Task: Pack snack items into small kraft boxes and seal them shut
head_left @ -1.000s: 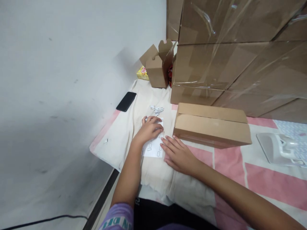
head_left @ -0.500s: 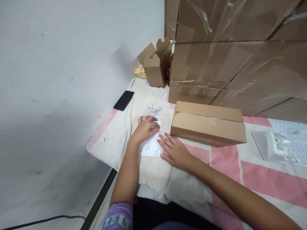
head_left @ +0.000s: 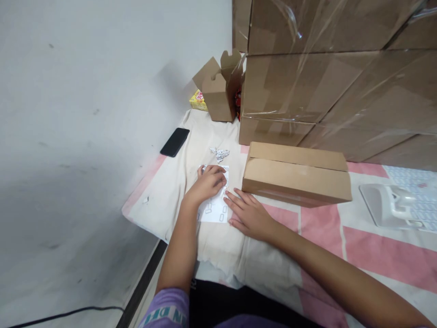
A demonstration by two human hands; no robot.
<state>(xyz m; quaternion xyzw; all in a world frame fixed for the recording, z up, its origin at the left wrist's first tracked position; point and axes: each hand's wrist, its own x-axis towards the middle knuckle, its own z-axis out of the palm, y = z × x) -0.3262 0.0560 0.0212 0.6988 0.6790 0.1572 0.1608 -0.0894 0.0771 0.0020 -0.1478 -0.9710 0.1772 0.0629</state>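
A white sticker sheet (head_left: 215, 210) with small outlined labels lies on a cream cloth (head_left: 170, 191). My left hand (head_left: 206, 183) rests on the sheet's upper part with its fingers curled, fingertips pressing near the top right corner. My right hand (head_left: 248, 215) lies flat beside the sheet's right edge, fingers stretched out and touching it. A small heap of peeled silver-white scraps (head_left: 220, 154) sits just beyond the sheet.
A long closed cardboard box (head_left: 296, 175) lies right of my hands. Large plastic-wrapped cartons (head_left: 324, 86) stack behind it. An open small brown carton (head_left: 218, 93) and a yellow packet (head_left: 198, 100) stand at the back. A black phone (head_left: 175, 142) lies left; a white device (head_left: 392, 207) right.
Both hands stay on the sheet with only slight finger shifts. The view has drifted a little, so everything sits slightly higher and further left.
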